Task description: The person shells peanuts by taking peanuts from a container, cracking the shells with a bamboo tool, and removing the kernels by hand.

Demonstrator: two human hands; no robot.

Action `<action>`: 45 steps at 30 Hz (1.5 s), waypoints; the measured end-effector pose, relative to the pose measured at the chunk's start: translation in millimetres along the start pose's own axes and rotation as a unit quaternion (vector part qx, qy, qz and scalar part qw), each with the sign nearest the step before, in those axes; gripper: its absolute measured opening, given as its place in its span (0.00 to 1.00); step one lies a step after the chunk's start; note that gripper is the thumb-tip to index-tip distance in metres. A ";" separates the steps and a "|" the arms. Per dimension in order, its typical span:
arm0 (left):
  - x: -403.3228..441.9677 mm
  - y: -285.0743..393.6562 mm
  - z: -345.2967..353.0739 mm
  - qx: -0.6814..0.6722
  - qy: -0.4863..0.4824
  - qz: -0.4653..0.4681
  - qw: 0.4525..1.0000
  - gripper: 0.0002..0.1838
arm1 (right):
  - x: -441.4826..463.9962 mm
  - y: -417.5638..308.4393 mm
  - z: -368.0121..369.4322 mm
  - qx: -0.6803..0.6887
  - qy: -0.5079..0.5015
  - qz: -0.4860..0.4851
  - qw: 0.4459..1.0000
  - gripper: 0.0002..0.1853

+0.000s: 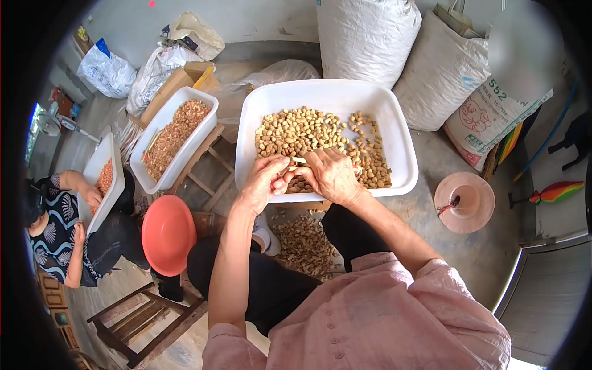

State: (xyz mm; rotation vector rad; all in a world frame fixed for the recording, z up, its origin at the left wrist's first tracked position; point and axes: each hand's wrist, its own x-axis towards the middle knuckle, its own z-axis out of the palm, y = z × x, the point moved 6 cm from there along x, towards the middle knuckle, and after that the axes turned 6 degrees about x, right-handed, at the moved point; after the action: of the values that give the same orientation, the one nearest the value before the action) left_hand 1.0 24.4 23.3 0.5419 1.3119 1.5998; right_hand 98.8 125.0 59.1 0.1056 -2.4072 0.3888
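Note:
A large white tub (246,132) in front of me holds a spread of unshelled peanuts (302,129). Over its near edge my two hands meet, fingertips almost touching. My left hand (262,180) is closed in a pinch, with reddish-brown bits at its fingertips. Closed as well, my right hand (336,176) has thumb and fingers bent around the same spot. Between them shows a pale peanut shell (298,161), seemingly split; the fingers cover part of it. Broken shells (303,246) lie heaped on the floor below the tub.
Left of me, a white bin (213,102) of reddish kernels rests on a wooden stand. A red basin (168,234) and a wooden stool (145,320) are nearer. Another person (61,228) sits far left with a tray. Sacks (370,40) stand behind; a pink bucket (475,213) is right.

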 end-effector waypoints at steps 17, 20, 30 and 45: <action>-6.4 16.1 -16.2 -0.034 0.044 0.070 0.996 0.06 | 2.2 11.5 -7.2 0.058 0.033 0.086 0.994 0.19; -8.6 21.1 -21.6 0.052 0.100 0.103 0.988 0.05 | 1.4 17.6 -5.2 0.047 0.031 0.120 0.991 0.20; -20.3 28.5 -16.6 -0.066 0.040 0.076 0.994 0.09 | 2.7 20.3 -4.0 0.058 0.012 0.158 0.986 0.21; -50.7 49.3 -11.5 0.216 -0.108 0.105 0.965 0.17 | 3.6 23.0 -3.6 0.074 0.011 0.185 0.980 0.22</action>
State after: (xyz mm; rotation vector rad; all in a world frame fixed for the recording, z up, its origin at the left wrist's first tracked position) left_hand -5.3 -23.3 76.3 1.1245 1.4771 1.3699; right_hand 94.2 148.1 58.3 -0.2847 -2.3701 0.7360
